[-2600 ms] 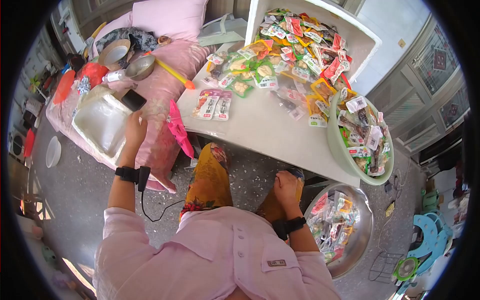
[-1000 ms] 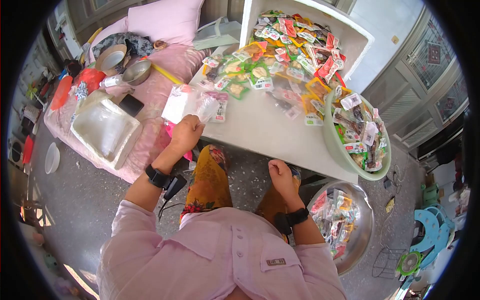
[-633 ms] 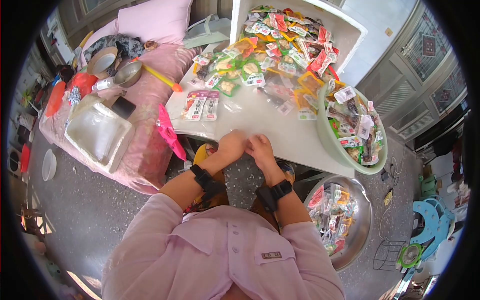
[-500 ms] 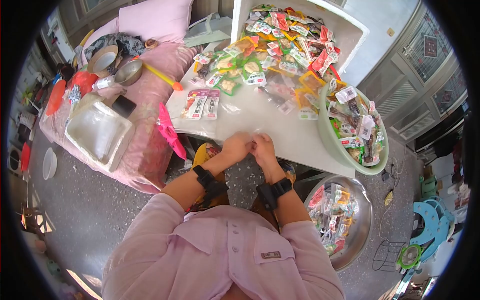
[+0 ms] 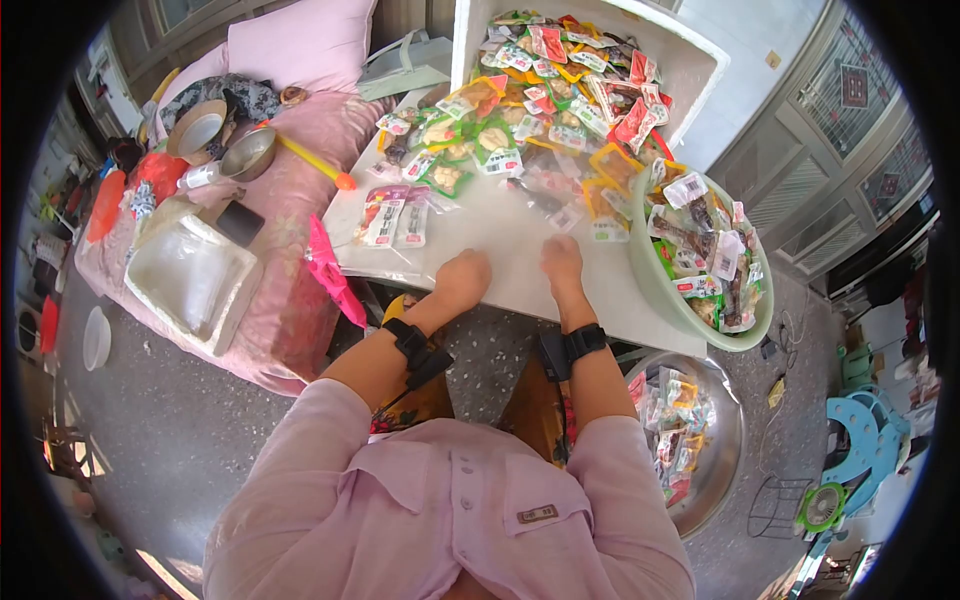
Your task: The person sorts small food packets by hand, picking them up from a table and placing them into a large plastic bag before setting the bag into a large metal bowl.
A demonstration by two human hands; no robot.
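Observation:
My left hand (image 5: 462,278) is curled over the front edge of the white table (image 5: 500,225), fingers closed. Clear film lies just left of it, but I cannot make out whether the hand holds any. My right hand (image 5: 562,264) is also curled, a short gap to the right; whatever its fingers hold is hidden. Beyond my left hand lie flat printed food packets (image 5: 382,222) with clear plastic (image 5: 430,198) around them. Farther back, a heap of sealed snack packs (image 5: 495,140) spreads out from a tipped white foam box (image 5: 690,75).
A green basin (image 5: 643,270) full of packs sits at the table's right. On the floor below, a metal bowl (image 5: 722,440) holds more packs. A pink folded umbrella (image 5: 332,275) leans at the left corner, beside a pink-covered bed (image 5: 290,270) with a foam tray (image 5: 190,280).
My hands have moved apart from where they met at the table edge, left hand leftward and right hand rightward. Clear plastic now shows beside the flat packets.

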